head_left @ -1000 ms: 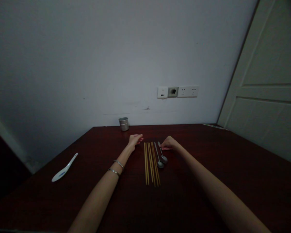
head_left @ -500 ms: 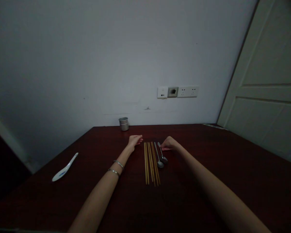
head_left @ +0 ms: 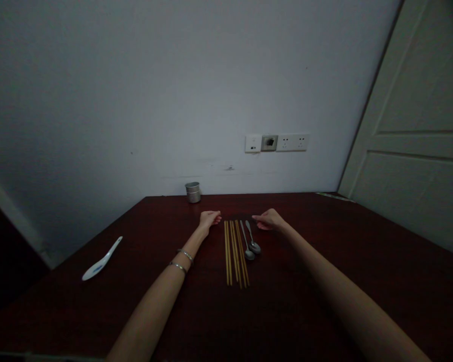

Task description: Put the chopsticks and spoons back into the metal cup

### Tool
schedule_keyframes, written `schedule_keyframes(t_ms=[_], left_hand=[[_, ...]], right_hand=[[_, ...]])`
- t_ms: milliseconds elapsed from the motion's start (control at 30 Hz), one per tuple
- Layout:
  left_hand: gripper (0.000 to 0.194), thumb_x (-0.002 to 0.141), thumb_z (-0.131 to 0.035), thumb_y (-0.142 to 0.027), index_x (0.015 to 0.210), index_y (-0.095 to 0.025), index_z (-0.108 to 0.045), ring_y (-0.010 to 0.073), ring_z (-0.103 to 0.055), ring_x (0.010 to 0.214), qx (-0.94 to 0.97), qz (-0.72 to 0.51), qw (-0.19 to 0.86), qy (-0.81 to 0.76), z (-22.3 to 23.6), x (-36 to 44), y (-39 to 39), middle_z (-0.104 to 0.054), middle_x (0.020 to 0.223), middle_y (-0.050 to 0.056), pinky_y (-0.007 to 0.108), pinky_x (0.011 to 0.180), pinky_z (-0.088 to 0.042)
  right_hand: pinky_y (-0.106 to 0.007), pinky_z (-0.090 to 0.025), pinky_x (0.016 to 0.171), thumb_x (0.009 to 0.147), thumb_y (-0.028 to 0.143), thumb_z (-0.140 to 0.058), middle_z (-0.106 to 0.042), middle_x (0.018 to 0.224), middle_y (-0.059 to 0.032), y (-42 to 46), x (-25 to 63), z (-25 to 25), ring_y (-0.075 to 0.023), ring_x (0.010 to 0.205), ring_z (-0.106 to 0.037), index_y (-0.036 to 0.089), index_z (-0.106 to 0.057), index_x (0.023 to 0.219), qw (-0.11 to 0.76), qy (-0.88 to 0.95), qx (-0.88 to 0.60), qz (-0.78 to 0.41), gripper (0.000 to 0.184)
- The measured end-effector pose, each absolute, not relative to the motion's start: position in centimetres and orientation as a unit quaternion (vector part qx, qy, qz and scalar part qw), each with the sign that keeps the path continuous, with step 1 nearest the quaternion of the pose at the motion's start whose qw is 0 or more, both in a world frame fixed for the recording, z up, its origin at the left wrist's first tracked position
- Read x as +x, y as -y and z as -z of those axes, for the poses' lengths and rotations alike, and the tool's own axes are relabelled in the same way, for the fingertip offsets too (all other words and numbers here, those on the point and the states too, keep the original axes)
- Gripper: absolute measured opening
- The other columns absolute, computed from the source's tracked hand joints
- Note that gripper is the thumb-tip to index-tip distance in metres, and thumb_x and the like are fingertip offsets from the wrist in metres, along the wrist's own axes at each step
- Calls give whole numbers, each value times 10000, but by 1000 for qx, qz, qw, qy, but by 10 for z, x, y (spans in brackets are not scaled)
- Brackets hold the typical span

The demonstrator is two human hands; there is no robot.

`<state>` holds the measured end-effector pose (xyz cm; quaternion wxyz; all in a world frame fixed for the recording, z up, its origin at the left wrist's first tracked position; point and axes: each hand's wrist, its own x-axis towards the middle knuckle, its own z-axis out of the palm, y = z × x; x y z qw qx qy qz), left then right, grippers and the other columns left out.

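My left hand (head_left: 210, 219) rests palm down on the dark red table (head_left: 324, 266), fingers loosely stretched, just left of the far ends of several wooden chopsticks (head_left: 234, 251) lying side by side. Two metal spoons (head_left: 250, 242) lie right of the chopsticks with their bowls toward me. My right hand (head_left: 269, 220) hovers just right of the spoon handles' far tips, fingers loosely extended and holding nothing. Two bangles circle my left wrist.
A white ceramic spoon with a blue mark (head_left: 100, 261) lies near the table's left edge. A small metal cup (head_left: 193, 192) stands at the back against the wall. Wall sockets (head_left: 277, 143) sit above the table; a door (head_left: 419, 130) is at right.
My right hand has come off the spoon handles and shifted slightly right and up. The left hand, chopsticks and spoons have stayed put.
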<state>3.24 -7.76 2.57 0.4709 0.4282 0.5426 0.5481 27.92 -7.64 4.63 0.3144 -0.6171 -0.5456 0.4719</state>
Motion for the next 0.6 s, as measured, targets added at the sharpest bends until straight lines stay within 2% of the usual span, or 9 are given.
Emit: schedule_keyframes(t_ms=[133, 367, 600], left_hand=[[162, 656, -654, -249, 633, -95, -611, 81, -541, 448, 420, -559, 468, -540, -23, 31, 76, -608, 533, 51, 187, 476, -432], [212, 627, -671, -298, 668, -99, -610, 77, -532, 436, 417, -559, 461, -548, -28, 32, 80, -610, 550, 44, 191, 469, -426], [226, 605, -663, -316, 683, -111, -607, 80, -540, 478, 448, -552, 428, -559, -56, 11, 90, -619, 603, 49, 181, 471, -405]], right_hand=[[-158, -419, 365, 697, 384, -623, -559, 391, -2, 81, 305, -36, -71, 335, -487, 147, -528, 499, 356, 548, -612, -445, 324], [-170, -402, 393, 671, 484, -585, -550, 435, 6, 93, 331, -8, -73, 374, -480, 134, -550, 558, 426, 610, -545, -387, 370], [-187, -372, 392, 643, 536, -560, -531, 425, 19, 100, 328, -5, -86, 374, -468, 157, -532, 545, 448, 629, -535, -342, 393]])
